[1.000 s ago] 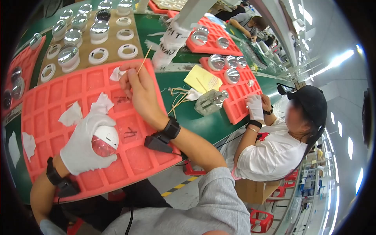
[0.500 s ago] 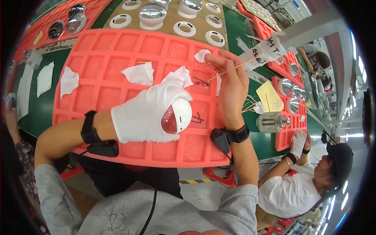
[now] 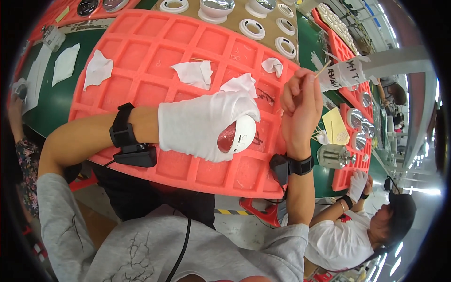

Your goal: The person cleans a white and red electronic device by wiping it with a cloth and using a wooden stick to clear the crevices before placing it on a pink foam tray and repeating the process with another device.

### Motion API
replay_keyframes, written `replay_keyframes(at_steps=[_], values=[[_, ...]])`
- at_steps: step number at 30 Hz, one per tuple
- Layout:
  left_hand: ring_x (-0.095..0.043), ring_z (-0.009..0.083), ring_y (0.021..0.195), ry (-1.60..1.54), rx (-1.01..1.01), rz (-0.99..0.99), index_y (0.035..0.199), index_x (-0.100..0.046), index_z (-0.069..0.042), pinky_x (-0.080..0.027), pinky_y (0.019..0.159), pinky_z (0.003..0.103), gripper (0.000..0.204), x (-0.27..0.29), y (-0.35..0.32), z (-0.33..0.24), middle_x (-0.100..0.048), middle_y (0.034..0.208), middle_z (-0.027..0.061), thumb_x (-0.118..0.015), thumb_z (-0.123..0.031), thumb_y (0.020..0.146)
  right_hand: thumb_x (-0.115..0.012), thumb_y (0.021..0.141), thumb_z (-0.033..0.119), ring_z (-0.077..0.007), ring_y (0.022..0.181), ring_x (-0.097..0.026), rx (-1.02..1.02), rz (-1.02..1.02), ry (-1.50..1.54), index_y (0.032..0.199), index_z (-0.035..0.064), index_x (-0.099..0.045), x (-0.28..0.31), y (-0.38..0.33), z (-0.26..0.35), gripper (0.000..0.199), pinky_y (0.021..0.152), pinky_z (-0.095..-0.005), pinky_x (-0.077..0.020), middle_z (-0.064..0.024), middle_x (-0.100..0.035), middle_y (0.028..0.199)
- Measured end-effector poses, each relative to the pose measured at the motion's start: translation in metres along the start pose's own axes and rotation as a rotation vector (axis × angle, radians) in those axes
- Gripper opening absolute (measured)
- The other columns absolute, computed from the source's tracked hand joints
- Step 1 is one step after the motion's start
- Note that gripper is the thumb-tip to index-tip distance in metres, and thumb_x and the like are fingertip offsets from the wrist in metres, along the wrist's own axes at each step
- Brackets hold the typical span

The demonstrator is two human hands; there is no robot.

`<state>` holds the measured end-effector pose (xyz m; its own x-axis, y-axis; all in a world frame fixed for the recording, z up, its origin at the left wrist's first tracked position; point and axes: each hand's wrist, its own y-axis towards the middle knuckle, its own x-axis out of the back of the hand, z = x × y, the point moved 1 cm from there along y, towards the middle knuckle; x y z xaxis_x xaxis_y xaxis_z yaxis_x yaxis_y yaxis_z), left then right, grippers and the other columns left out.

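Note:
My left hand (image 3: 202, 124), in a white glove, is closed round a rounded device (image 3: 245, 134) with a white base and a shiny dome that mirrors the red tray. It holds this over the near right part of the red tray (image 3: 176, 177). To its right, my bare right hand (image 3: 303, 113) is raised at the tray's right edge, fingers curled. A thin wooden stick (image 3: 323, 69) is pinched there; its upper end sticks out, and the rest is hidden by the fingers. White cloths (image 3: 193, 74) lie on the tray beyond the glove.
White rings (image 3: 252, 29) and mirrored domes (image 3: 217, 9) stand on a brown board at the back. On the right are a glass jar (image 3: 332, 156), a yellow paper pad (image 3: 335, 127) and a post with taped paper (image 3: 343, 74). A co-worker (image 3: 350, 235) sits at the lower right.
My right hand has turned, so the stick, which slanted down-left toward the tray, now points up-right. The device stays in my left hand. The whole view has shifted.

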<state>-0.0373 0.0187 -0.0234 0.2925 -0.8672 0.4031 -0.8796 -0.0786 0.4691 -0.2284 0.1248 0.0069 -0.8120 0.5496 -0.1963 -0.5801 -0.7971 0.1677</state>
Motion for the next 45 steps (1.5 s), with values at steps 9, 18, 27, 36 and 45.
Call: replay_keyframes(at_steps=[9,18,27,36,45], values=[[-0.066,0.0311,0.076,0.061,0.266,0.316,0.095,-0.060,-0.002,-0.055,0.064,0.038,0.034,0.024,0.019,-0.023,-0.064,0.087,0.0158,-0.076,-0.012,0.067,-0.031,0.112,0.038,-0.0064,0.046,-0.020,-0.078,0.406,0.433,0.090,0.0100,-0.047,-0.077,-0.022,0.046,0.039,0.043,-0.0249,-0.0161,0.0052,-0.027,0.065],[-0.066,0.0337,0.070,0.007,0.397,0.324,0.092,-0.060,-0.003,-0.052,0.060,0.041,0.032,0.025,0.018,-0.024,-0.066,0.081,0.0148,-0.075,-0.013,0.065,-0.027,0.111,0.043,-0.0074,0.044,-0.018,-0.048,0.616,0.558,0.081,0.0136,-0.037,-0.071,-0.018,0.017,0.044,0.042,-0.0260,-0.0159,0.0038,-0.029,0.060],[-0.066,0.0343,0.074,0.061,0.334,0.314,0.089,-0.060,-0.003,-0.053,0.065,0.041,0.032,0.017,0.016,-0.018,-0.066,0.083,0.0138,-0.077,-0.013,0.064,-0.027,0.111,0.045,-0.0074,0.044,-0.016,0.034,0.524,0.447,0.081,0.0131,-0.037,-0.073,-0.020,0.022,0.045,0.041,-0.0256,-0.0150,0.0040,-0.029,0.060],[-0.065,0.0332,0.073,-0.023,0.349,0.325,0.085,-0.061,-0.002,-0.053,0.064,0.043,0.027,0.018,0.011,-0.017,-0.065,0.079,0.0145,-0.076,-0.015,0.066,-0.029,0.111,0.045,-0.0067,0.045,-0.015,0.005,0.425,0.104,0.079,0.0133,-0.037,-0.093,-0.033,0.033,0.045,0.041,-0.0262,-0.0144,0.0039,-0.028,0.060],[-0.063,0.0293,0.069,0.061,0.185,0.195,0.079,-0.063,-0.006,-0.050,0.061,0.039,0.021,0.009,0.012,-0.009,-0.065,0.074,0.0102,-0.075,-0.019,0.069,-0.029,0.110,0.045,-0.0076,0.046,-0.018,-0.155,0.540,0.537,0.079,0.0151,-0.036,-0.073,-0.017,0.026,0.044,0.042,-0.0270,-0.0150,0.0047,-0.030,0.061]])
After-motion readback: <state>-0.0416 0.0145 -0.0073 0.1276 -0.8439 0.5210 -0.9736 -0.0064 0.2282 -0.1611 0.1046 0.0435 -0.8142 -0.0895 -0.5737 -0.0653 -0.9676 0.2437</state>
